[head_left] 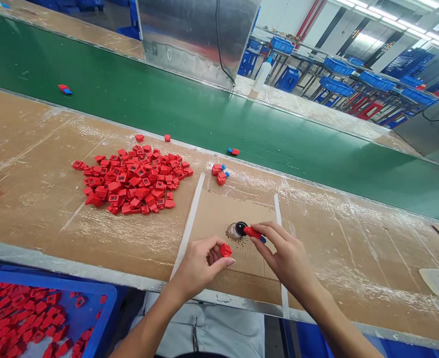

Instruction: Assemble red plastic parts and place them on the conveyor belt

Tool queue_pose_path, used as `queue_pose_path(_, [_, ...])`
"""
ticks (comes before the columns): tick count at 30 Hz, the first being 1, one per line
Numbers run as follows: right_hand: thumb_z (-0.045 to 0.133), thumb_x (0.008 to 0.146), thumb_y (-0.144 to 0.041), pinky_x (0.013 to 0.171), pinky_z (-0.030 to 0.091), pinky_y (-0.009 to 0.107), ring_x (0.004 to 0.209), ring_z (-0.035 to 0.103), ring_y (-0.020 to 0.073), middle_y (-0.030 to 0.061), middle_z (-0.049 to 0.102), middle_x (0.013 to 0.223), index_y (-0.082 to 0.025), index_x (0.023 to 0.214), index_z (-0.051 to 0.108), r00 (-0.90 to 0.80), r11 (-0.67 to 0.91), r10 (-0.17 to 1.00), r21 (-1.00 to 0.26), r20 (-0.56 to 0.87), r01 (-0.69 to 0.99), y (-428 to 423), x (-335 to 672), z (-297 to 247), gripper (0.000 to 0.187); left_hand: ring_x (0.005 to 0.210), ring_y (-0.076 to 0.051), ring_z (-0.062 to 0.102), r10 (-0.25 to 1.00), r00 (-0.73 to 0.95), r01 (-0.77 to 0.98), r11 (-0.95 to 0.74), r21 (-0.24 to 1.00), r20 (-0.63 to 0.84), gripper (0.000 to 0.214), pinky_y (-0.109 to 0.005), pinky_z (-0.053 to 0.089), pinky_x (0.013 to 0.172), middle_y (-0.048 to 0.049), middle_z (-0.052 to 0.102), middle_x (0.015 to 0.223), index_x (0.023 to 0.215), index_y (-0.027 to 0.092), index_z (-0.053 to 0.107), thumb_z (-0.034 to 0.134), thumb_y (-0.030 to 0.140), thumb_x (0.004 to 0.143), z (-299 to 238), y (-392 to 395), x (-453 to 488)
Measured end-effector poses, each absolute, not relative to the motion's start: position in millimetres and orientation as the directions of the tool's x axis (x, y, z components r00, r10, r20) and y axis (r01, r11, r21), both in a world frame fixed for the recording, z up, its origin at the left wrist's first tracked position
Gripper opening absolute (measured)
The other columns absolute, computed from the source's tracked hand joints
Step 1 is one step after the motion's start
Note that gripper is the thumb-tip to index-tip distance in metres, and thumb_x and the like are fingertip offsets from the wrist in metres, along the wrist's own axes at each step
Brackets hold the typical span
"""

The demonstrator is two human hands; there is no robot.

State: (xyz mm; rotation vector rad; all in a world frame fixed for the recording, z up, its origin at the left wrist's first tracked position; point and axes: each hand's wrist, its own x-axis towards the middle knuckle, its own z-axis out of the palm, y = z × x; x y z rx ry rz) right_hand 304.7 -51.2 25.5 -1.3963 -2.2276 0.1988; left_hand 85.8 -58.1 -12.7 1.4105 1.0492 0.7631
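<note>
Between the thumb and fingers of my left hand point(197, 263) is a small red plastic block point(225, 250) with a hollow end. My right hand point(284, 251) pinches a red and blue plastic piece point(253, 232), its red end pointing left. That red end is at the edge of a small round pot with a black top point(240, 228), which sits on the cardboard; I cannot tell whether they touch. Dark specks lie around the pot. Beyond my hands, two red pieces with blue ends point(220, 174) rest on the table.
Left of my hands lies a big pile of red blocks point(137, 179). A blue bin point(107, 298) of red parts stands at lower left. Behind the table runs a green conveyor belt point(159, 99) carrying red and blue pieces point(233, 151). A white bottle point(263, 74) stands beyond it.
</note>
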Motion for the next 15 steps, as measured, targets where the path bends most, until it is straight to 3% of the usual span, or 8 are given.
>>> queue_pose_path(15, [0.050,0.100,-0.025,0.074,0.054,0.030,0.090,0.067,0.0200,0.0082,0.067,0.103,-0.021,0.113,0.059,-0.350,0.451,0.884,-0.365,0.309,0.815,-52.4,302.1,26.9,0.016,0.064,-0.011,0.052,0.917,0.383,0.169,0.050,0.984,-0.112,0.013,-0.021,0.039,0.058,0.0035,0.058,0.070,0.084,0.018,0.062,0.069,0.029,0.083,-11.0,-59.0,85.3])
